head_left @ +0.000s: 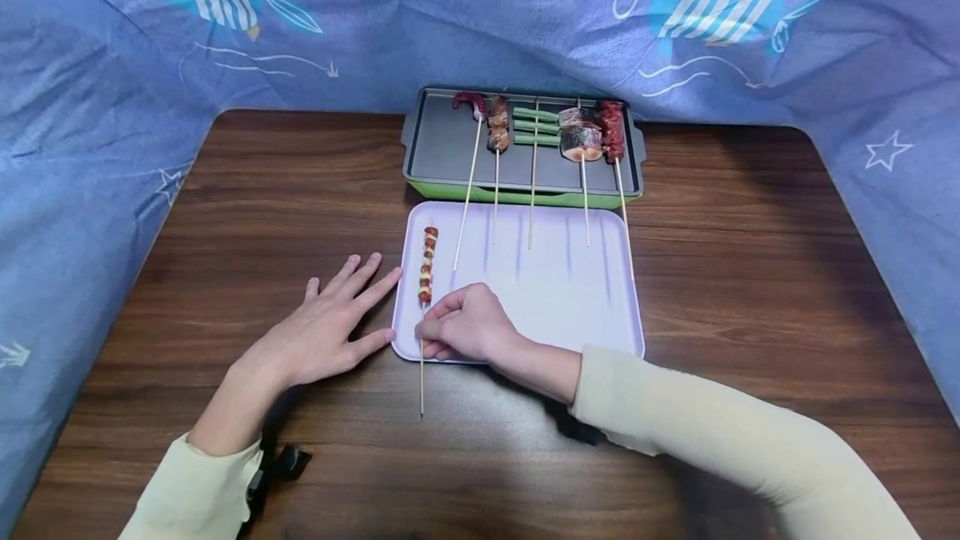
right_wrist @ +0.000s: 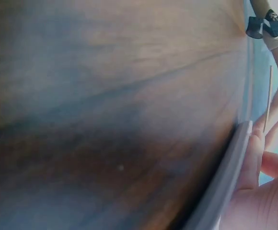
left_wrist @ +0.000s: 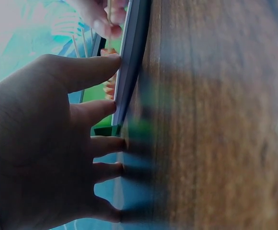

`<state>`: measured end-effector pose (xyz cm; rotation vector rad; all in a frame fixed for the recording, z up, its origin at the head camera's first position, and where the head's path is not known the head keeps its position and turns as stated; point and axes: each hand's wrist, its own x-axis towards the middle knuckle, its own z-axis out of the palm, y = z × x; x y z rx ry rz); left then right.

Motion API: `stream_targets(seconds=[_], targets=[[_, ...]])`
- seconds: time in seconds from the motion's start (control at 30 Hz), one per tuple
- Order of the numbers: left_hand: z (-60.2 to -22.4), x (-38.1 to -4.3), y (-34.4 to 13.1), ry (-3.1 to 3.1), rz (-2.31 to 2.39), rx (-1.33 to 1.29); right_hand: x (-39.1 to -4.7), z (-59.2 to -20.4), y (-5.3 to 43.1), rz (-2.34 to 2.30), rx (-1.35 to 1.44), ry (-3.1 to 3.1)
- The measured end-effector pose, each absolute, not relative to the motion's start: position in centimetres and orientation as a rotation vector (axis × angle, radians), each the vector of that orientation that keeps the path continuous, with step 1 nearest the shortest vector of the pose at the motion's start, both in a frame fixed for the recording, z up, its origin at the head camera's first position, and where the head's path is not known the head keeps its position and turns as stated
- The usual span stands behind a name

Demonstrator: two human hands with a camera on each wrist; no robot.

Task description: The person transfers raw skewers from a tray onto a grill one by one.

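Note:
In the head view, my right hand [head_left: 468, 326] pinches the stick of a skewer [head_left: 427, 265] threaded with red and pale yellow pieces. That skewer lies along the left side of the lilac tray [head_left: 540, 323], its bare end reaching past the tray's front edge. My left hand [head_left: 322, 332] is spread flat on the table, thumb and index fingertips at the tray's left rim. In the left wrist view, the left thumb and index finger [left_wrist: 93, 112] meet the tray rim [left_wrist: 129, 62]. The right wrist view shows the thin stick [right_wrist: 268, 100] rising from the right hand's fingers.
Behind the tray stands a grey-topped green grill [head_left: 442, 157]. Across it lie a purple tentacle skewer [head_left: 471, 100], a browned meat skewer [head_left: 498, 123], a green vegetable skewer [head_left: 536, 127], a fish-chunk skewer [head_left: 581, 136] and a red meat skewer [head_left: 612, 132], sticks overhanging the tray.

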<state>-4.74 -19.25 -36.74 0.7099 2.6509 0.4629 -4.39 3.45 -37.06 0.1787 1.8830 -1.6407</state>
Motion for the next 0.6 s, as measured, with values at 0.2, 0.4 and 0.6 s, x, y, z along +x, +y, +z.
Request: stream_targets(seconds=[0.2, 0.4, 0.6], targets=[[-36.8, -4.8, -19.2, 2.652, 0.465, 0.718, -3.4, -35.8, 4.3, -1.659, 0.113, 1.829], [-36.7, -4.9, -19.2, 2.65, 0.463, 0.714, -2.0, -34.1, 4.5, -1.674, -0.012, 1.791], [-36.7, -5.0, -19.2, 2.637, 0.467, 0.703, -1.9, -31.6, 4.4, -1.709, -0.13, 1.802]])
